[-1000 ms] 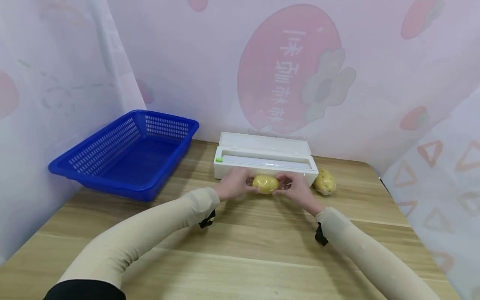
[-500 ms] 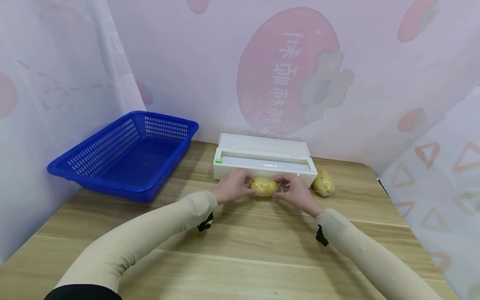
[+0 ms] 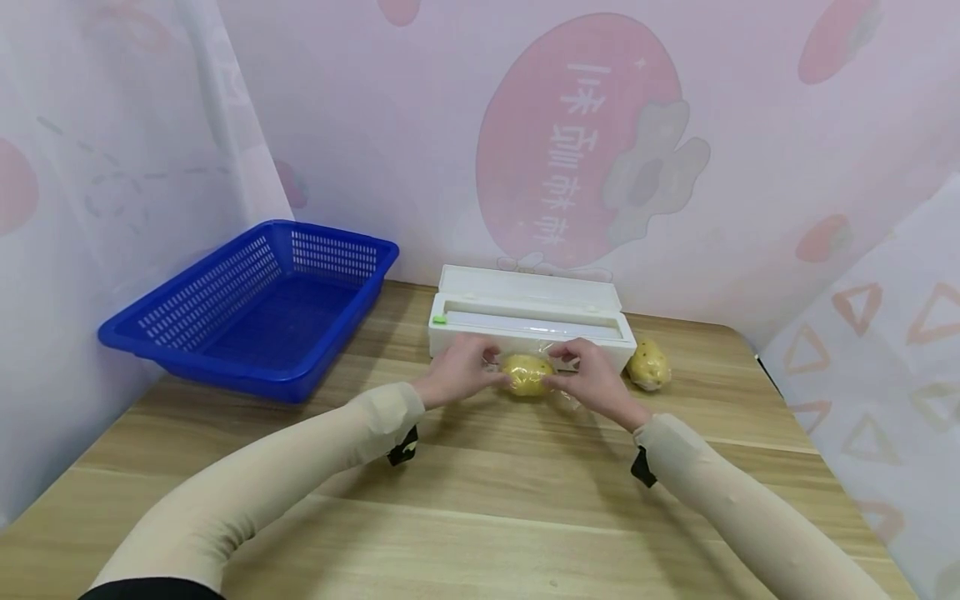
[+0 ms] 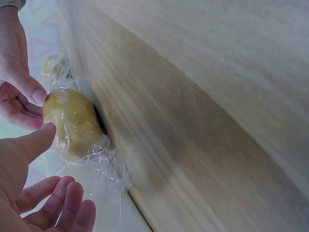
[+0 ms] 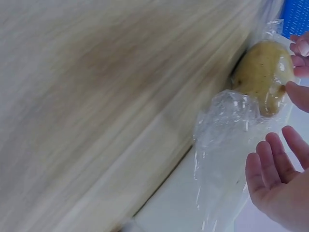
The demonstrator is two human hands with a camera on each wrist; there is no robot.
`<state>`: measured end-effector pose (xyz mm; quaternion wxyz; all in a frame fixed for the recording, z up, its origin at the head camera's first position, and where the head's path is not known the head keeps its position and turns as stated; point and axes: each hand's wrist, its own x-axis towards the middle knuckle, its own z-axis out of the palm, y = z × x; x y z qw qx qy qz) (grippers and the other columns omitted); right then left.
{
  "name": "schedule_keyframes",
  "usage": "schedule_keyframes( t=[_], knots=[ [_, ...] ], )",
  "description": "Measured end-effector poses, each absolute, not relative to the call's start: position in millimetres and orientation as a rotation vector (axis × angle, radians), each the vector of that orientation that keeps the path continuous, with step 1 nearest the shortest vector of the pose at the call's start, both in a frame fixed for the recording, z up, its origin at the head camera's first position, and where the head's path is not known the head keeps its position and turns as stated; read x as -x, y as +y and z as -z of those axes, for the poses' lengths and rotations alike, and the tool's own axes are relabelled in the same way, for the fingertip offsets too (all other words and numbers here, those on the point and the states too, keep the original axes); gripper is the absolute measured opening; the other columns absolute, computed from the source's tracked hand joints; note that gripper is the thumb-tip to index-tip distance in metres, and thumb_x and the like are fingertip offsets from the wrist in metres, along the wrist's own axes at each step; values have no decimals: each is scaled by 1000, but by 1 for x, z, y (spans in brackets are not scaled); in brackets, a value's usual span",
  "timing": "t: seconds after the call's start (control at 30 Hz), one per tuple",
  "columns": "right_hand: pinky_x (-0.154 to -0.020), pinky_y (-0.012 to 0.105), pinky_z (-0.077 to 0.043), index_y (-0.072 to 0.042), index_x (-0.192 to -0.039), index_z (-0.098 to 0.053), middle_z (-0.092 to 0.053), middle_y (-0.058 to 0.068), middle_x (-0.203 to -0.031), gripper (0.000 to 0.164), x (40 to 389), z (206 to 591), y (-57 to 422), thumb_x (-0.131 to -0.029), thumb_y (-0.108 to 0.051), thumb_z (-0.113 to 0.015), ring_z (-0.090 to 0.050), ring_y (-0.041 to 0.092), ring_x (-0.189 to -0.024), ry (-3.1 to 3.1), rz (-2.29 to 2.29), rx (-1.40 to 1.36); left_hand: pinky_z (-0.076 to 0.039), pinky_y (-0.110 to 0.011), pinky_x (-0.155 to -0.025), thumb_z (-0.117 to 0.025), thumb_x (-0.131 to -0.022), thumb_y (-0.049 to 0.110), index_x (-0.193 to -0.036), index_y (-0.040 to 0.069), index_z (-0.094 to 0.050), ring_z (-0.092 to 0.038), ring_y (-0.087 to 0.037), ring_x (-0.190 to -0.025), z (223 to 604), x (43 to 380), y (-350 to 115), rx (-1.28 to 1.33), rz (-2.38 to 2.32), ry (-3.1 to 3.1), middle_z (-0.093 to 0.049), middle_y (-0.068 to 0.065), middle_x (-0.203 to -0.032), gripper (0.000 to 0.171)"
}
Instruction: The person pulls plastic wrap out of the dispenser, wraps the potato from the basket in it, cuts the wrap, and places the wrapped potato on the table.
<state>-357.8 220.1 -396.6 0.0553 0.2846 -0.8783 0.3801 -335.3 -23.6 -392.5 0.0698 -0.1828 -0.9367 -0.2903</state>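
Note:
A yellow potato (image 3: 527, 375) wrapped in clear film lies on its side before the white film box (image 3: 528, 287). My left hand (image 3: 459, 368) is at its left end; in the left wrist view that thumb touches the potato (image 4: 72, 123) while the fingers curve loosely, apart from it. My right hand (image 3: 592, 379) is at the other end; in the right wrist view its thumb reaches the potato (image 5: 264, 72) and its relaxed fingers hold nothing. Loose crumpled cling film (image 5: 224, 125) spreads from the right end, and a shorter bunch (image 4: 104, 162) sticks out at the left end.
A second wrapped potato (image 3: 648, 365) lies just right of the box. At the left of the wooden table (image 3: 487, 508) stands a blue plastic basket (image 3: 217, 371). A printed curtain (image 3: 360, 125) hangs behind the table.
The fingers of both hands have loosened at the potato's ends, and cling film now flares out by the right hand. The potato has shifted slightly left; box and basket stay put.

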Motion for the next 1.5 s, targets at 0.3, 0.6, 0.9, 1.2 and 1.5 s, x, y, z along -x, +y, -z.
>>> schedule_keyframes(
  t=[0.3, 0.6, 0.9, 1.2, 1.5],
  knots=[
    [-87, 46, -49, 4, -109, -68, -66, 17, -110, 38, 360, 386, 204, -80, -15, -83, -61, 34, -100, -2585, -1162, -872, -51, -37, -81, -84, -80, 27, -117, -3, -65, -60, -25, -92, 380, 336, -58, 460, 953, -2596, -64, -14, -105, 52],
    [-85, 39, -51, 3, -110, -68, -67, 16, -109, 35, 365, 361, 173, -85, -19, -79, -62, 27, -98, -2490, -1296, -903, -39, -45, -85, -86, -76, 39, -126, 0, -61, -44, -31, -102, 384, 352, -112, 272, 1019, -2552, -50, -17, -110, 68],
    [-74, 34, -52, -8, -100, -74, -70, 2, -92, 17, 377, 341, 132, -89, -20, -76, -64, 21, -85, -2512, -1504, -923, -40, -51, -95, -81, -74, 57, -137, 20, -59, -40, -37, -121, 405, 373, -125, 225, 1279, -2656, -44, -21, -131, 76],
    [-82, 55, -49, -1, -107, -73, -71, 5, -96, 24, 400, 346, 99, -93, -20, -72, -62, 34, -91, -2575, -1719, -988, -42, -43, -84, -81, -79, 47, -123, 20, -70, -49, -25, -101, 408, 391, -117, 435, 1412, -2588, -62, -3, -123, 53],
    [-77, 37, -52, -4, -100, -77, -73, 4, -94, 17, 415, 365, 77, -90, -17, -75, -65, 21, -88, -2640, -1665, -962, -34, -32, -62, -84, -79, 36, -107, 21, -75, -43, -19, -71, 414, 397, -120, 459, 1402, -2553, -63, 2, -86, 34]
  ],
)
